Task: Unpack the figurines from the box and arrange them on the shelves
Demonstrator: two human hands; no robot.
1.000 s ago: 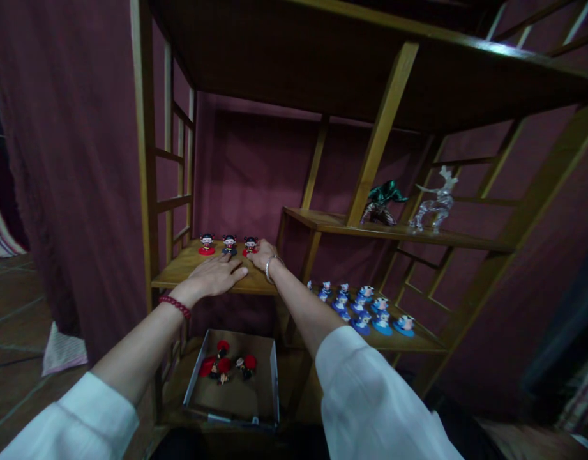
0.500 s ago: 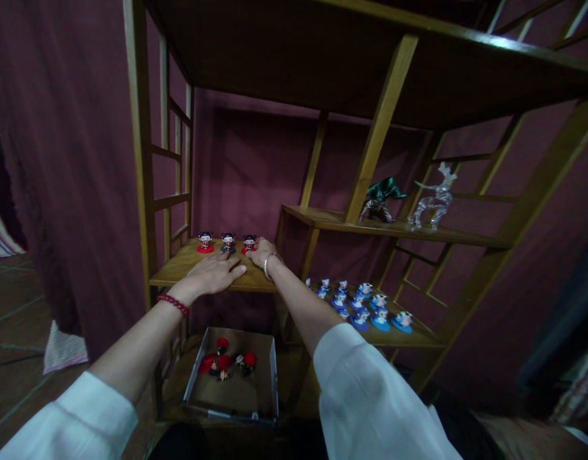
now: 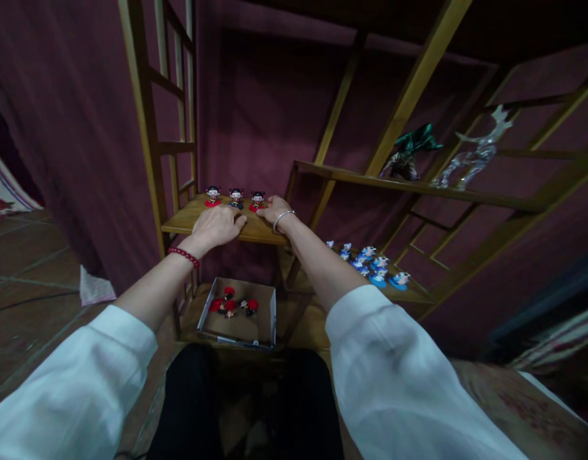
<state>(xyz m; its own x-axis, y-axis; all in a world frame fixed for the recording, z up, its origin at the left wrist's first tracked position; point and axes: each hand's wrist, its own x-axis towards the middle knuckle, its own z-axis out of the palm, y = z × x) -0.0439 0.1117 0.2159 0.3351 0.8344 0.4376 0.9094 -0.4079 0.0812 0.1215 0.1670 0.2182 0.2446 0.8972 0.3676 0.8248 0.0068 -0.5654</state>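
Observation:
Three small black-haired figurines stand in a row on the upper left shelf (image 3: 179,223): the left one (image 3: 213,195) on a red base, the middle one (image 3: 236,197) on a dark base, the right one (image 3: 258,200) on a red base. My left hand (image 3: 218,225), with a red bead bracelet, rests on the shelf in front of the left and middle figurines, thumb apart, holding nothing visible. My right hand (image 3: 276,211), with a silver bracelet, is beside the right figurine; its fingertips are partly hidden, so contact is unclear.
Below, a shallow cardboard box (image 3: 236,332) holds several red and black figurines. Several blue and white figurines (image 3: 378,275) stand on a lower right shelf. A green figure (image 3: 408,153) and a clear deer figure (image 3: 475,153) stand on the right shelf above.
The view has tilted downward, so the shelves appear higher and my legs show. My right hand has drawn slightly away from the right figurine. My left hand's fingers look more bent.

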